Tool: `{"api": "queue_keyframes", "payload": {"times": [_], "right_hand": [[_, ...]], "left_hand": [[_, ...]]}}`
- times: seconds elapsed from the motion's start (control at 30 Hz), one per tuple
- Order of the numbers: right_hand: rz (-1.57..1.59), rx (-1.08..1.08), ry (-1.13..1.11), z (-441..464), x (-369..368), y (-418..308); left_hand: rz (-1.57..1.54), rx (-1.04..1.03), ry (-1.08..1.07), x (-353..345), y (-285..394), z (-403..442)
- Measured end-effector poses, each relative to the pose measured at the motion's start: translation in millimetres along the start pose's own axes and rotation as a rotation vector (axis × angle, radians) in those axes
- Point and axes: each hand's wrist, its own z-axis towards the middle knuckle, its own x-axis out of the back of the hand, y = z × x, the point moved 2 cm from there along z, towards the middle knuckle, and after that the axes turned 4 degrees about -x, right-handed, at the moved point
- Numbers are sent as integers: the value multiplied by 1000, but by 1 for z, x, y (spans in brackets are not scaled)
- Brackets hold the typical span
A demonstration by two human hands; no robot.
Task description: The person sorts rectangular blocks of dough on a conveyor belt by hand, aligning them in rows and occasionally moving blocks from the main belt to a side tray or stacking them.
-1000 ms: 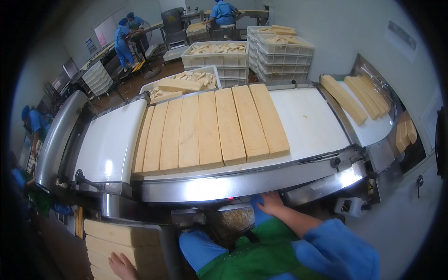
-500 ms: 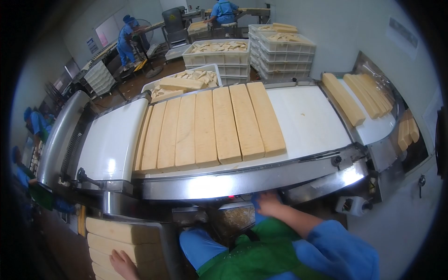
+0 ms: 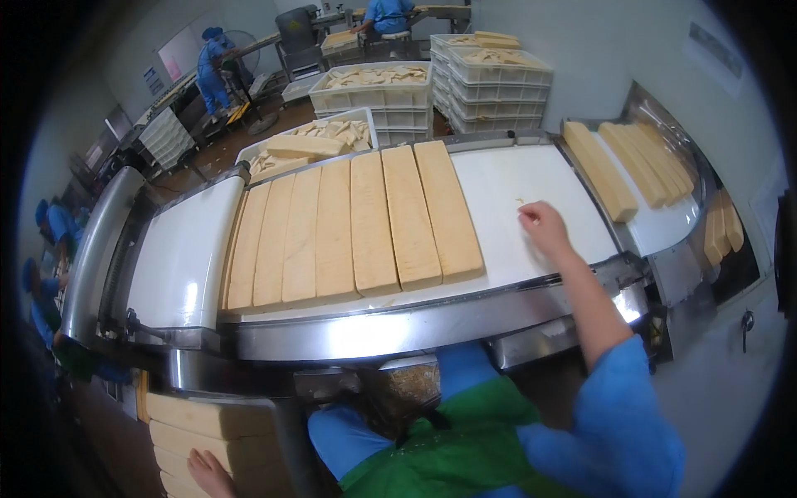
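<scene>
Long pale-yellow, loaf-like blocks (image 3: 334, 228) lie side by side across the white conveyor belt (image 3: 503, 187). To their right, my right hand (image 3: 546, 232) is over the bare part of the belt with its fingers curled together. A small crumb (image 3: 520, 201) lies just beyond its fingertips; whether anything is between them is hidden. At the lower left, my left hand (image 3: 207, 473) rests with fingers stretched out on similar blocks (image 3: 195, 417) stacked low beside me.
A metal rail (image 3: 398, 326) edges the belt before me. More blocks (image 3: 599, 174) lie on the right-hand section. Behind the belt stand white crates (image 3: 374, 100) of pale pieces and a tall crate stack (image 3: 502, 95). Co-workers in blue (image 3: 212, 73) are farther back and at the left.
My right hand has risen from my lap to above the belt, right of the blocks. My left hand stays on the low stack. The view has shifted slightly.
</scene>
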Motion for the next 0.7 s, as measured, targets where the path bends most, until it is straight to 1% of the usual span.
{"api": "queue_keyframes", "payload": {"times": [0.03, 0.1, 0.17, 0.23, 0.27, 0.33, 0.4, 0.47, 0.5, 0.53, 0.63, 0.67, 0.7], "right_hand": [[-91, 33, 59, 12, 7, 17], [-325, 143, 280, 26, 26, 42], [-482, 64, 450, 38, 56, 66], [-746, -307, 515, 48, 95, 96], [-814, -324, 554, 51, 115, 137], [-708, -406, 513, 50, 146, 187], [-358, -526, 352, 35, 173, 195], [-409, -488, 395, 23, 173, 195], [-432, -467, 415, 21, 172, 194], [-366, -436, 406, 20, 173, 203], [492, -852, 58, 14, 205, 226], [566, -894, 155, 7, 208, 232], [430, -735, 224, 13, 209, 235]], "left_hand": [[-9, 7, 1, 0, 0, -1], [-16, 25, 1, 1, -1, -1], [-18, 43, -2, -2, -5, 0], [-8, 47, -5, -3, -8, 0], [-4, 49, -7, -4, -10, 0], [-11, 65, 7, -7, -15, -1], [-31, 111, 7, -9, -14, 1], [-63, 191, -10, -9, -11, 2], [-45, 163, -19, -8, -10, 2], [-25, 135, -27, -4, -10, 1], [-22, 108, -8, -5, -13, 1], [-31, 108, 5, -6, -13, 0], [-18, 99, 2, -7, -15, 0]]}}
